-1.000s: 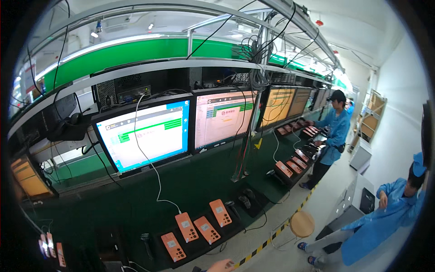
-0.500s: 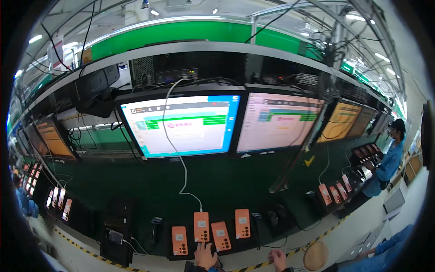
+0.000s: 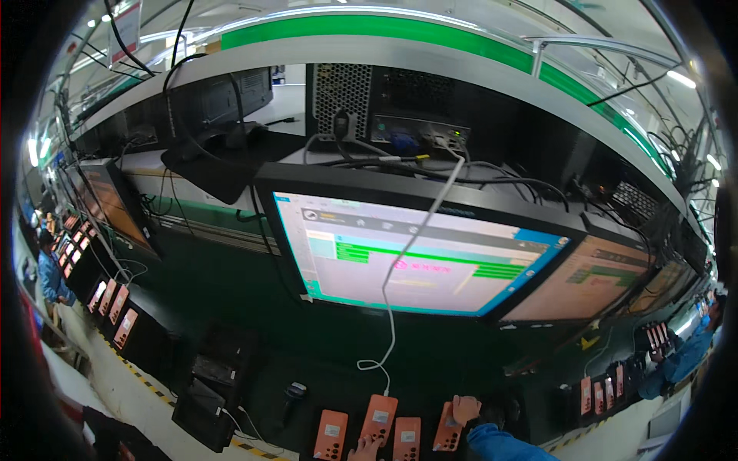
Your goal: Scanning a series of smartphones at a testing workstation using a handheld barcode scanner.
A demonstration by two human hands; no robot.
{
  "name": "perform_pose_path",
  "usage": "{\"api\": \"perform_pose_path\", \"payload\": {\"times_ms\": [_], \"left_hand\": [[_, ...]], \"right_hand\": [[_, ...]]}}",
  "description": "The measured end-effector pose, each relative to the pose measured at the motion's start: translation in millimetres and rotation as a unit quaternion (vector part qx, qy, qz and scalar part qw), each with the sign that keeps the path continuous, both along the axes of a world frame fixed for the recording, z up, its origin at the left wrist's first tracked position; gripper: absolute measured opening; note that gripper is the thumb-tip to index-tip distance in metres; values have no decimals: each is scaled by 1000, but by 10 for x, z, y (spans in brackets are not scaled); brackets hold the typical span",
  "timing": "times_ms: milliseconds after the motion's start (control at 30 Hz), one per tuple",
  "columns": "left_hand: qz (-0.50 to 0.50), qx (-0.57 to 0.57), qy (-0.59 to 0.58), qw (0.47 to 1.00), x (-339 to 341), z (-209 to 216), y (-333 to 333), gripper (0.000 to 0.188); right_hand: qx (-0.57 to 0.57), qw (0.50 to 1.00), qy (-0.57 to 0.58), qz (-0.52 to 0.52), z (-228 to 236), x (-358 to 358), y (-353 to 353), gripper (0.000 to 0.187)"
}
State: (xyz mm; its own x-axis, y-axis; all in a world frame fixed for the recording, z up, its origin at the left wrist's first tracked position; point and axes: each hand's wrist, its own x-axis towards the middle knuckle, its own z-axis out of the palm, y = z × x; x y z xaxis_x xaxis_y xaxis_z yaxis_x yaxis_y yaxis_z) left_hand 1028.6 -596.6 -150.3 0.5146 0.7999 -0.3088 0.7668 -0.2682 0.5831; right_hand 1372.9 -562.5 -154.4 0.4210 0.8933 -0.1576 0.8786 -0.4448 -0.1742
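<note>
Several coral-orange phones lie backs up in a row at the front of the bench, each with a pale label and dark camera lenses. A white cable runs into the top of the second phone from the left [image 3: 380, 415]. My left hand [image 3: 364, 450] rests on its lower end, fingers spread; the lower frame edge cuts off the rest. Over the top right corner of the rightmost phone [image 3: 446, 432], which leans slightly, my right hand [image 3: 466, 409] has its fingers curled. Between them lies another phone [image 3: 407, 442]; the leftmost phone [image 3: 330, 435] is untouched.
A large monitor [image 3: 369, 296] stands behind the phones, the white cable [image 3: 392, 330] hanging across it. Left of the row are a handheld scanner [image 3: 294, 392] and a black stand [image 3: 211, 384]. More phones [image 3: 124, 326] line the left; a co-worker in blue [image 3: 688, 342] is at right.
My right hand has moved from the bench's front onto the rightmost phone, which now leans. The left hand stays at the cabled phone. The whole view has shifted closer and tilted.
</note>
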Motion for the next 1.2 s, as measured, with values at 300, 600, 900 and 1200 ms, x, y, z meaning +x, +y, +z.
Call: {"api": "perform_pose_path", "payload": {"times_ms": [300, 600, 900, 1200], "left_hand": [[25, 45, -12, 999, 48, 38, 5, 68], [37, 61, -10, 997, 49, -401, -47, 82], [64, -119, 37, 990, 89, -40, 119, 79], [62, -69, 58, 994, 197, 236, 112, 75]], "right_hand": [[108, 991, -1, -80, -84, -225, 222, 43], [71, 987, 119, -80, 287, -201, 128, 29], [308, 938, 134, 85, -137, -308, -821, 32], [320, 894, 152, -275, -491, 160, -1193, 41]]}}
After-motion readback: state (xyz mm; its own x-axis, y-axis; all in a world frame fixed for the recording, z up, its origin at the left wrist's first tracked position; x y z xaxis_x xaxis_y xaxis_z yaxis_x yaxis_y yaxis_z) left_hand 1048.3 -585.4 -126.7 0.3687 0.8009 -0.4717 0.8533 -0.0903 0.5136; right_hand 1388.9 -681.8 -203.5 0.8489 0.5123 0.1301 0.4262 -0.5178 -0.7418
